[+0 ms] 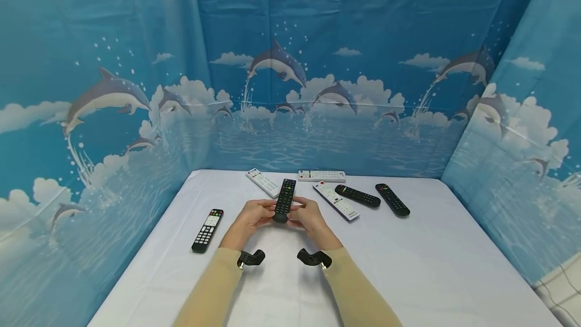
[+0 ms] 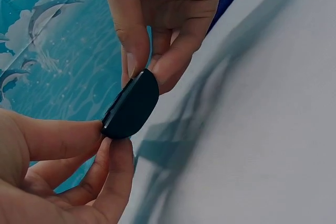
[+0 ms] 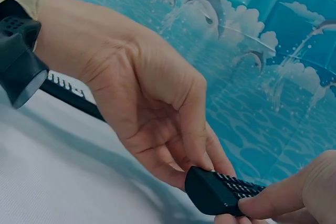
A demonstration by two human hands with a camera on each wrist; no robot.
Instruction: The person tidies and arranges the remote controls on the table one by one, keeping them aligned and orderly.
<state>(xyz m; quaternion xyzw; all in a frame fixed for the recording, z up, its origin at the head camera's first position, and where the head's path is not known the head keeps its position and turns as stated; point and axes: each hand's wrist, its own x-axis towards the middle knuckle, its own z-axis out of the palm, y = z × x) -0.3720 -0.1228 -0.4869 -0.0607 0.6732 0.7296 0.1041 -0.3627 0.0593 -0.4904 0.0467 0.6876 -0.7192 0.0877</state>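
A black remote control [image 1: 286, 197] with small buttons is held up off the table between both hands, its button face toward the head camera. My left hand [image 1: 253, 215] pinches its left edge between thumb and fingers. On the right edge, my right hand [image 1: 310, 216] does the same with thumb and fingertips. The left wrist view shows the rounded near end of the remote [image 2: 134, 106], with the left hand [image 2: 68, 171] below it and the right hand [image 2: 163, 19] above. In the right wrist view, the left hand [image 3: 152, 93] hides part of its side.
On the white table [image 1: 445, 256], a black remote with white buttons [image 1: 208, 231] lies left. Behind and right lie white remotes [image 1: 263, 182], [image 1: 321, 176], [image 1: 337, 201] and black remotes [image 1: 357, 196], [image 1: 392, 200]. A dolphin-print curtain [image 1: 317, 140] surrounds the table.
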